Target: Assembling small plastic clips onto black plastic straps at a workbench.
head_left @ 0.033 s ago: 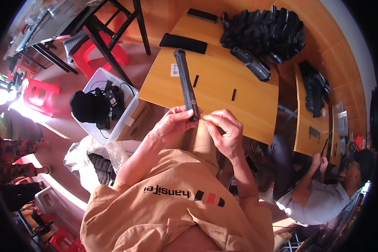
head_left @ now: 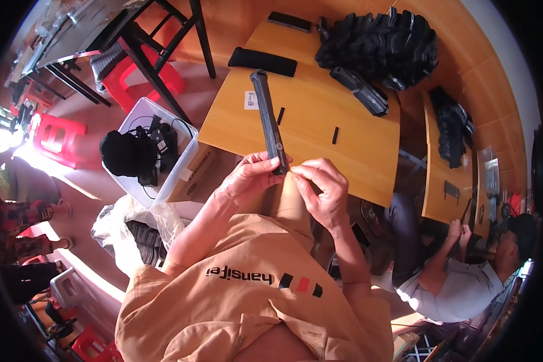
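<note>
Long, narrow, dark-grey fabric-covered case [head_left: 266, 114]: left hand [head_left: 250, 178] clamped on its near end, at the near edge of the yellow wooden table [head_left: 308, 90]. The grip probably steadies that end for the right hand [head_left: 324, 187], whose fingers curl just beside it; cannot tell whether they meet. Far end points toward the table's far-left corner, apparently unsupported. Versus the earlier frame: pose nearly identical, only slight shifts.

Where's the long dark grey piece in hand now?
In the head view, the long piece is just left of centre: lower end in the left hand, upper part appearing beside the white label on the wooden table.
</note>
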A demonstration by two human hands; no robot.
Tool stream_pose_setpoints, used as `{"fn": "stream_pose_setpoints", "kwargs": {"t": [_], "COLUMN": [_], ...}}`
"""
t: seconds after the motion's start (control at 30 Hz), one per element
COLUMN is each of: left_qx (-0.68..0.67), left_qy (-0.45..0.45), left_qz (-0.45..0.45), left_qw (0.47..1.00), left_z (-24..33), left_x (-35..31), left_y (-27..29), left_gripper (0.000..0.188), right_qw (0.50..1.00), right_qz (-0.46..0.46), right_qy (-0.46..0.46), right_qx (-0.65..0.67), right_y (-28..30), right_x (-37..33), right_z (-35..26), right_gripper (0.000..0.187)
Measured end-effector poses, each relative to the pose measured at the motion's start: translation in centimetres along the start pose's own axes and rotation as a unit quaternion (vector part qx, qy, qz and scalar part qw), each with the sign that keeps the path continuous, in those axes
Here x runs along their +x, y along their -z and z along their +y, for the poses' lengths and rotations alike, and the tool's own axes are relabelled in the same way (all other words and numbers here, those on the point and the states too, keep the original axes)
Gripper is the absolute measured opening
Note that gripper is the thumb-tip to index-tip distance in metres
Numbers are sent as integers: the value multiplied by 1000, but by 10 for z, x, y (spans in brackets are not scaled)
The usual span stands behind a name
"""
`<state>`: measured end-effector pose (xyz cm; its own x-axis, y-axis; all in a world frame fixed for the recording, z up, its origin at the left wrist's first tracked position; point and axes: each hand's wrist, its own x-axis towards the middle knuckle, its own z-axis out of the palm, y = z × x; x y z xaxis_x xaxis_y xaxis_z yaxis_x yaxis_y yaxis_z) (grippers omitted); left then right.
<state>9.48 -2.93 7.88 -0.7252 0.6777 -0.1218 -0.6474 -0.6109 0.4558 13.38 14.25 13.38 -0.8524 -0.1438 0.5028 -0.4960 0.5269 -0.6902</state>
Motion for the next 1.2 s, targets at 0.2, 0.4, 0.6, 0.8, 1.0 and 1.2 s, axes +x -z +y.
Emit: {"fn": "stream_pose_setpoints", "kwargs": {"t": [0.2, 0.4, 0.6, 0.8, 1.0, 1.2], "left_qx": [-14, -16, -6, 2, -6, 22], "left_qy": [-6, -5, -17, -15, -3, 5], "left_qz": [27, 52, 90, 101, 105, 97], "left_qw": [1000, 999, 996, 995, 994, 995], "left_z": [-10, -13, -15, -18, -19, -15], "left_x": [7, 9, 8, 9, 12, 15], "left_y": [-6, -7, -11, -10, -8, -11], "left_gripper": [21, 19, 17, 15, 14, 16], "right_qw": [999, 995, 995, 994, 994, 998], "right_qz": [8, -2, -15, -28, -19, -5], "right_qy": [24, 69, 77, 76, 46, -7], "right_qx": [-34, -69, -60, -79, -93, -63], "right_y": [1, 3, 5, 5, -2, -2], "right_x": [2, 3, 4, 2, -2, -1], "right_z": [2, 7, 8, 11, 13, 15], "right_gripper": [14, 15, 15, 15, 16, 10]}}
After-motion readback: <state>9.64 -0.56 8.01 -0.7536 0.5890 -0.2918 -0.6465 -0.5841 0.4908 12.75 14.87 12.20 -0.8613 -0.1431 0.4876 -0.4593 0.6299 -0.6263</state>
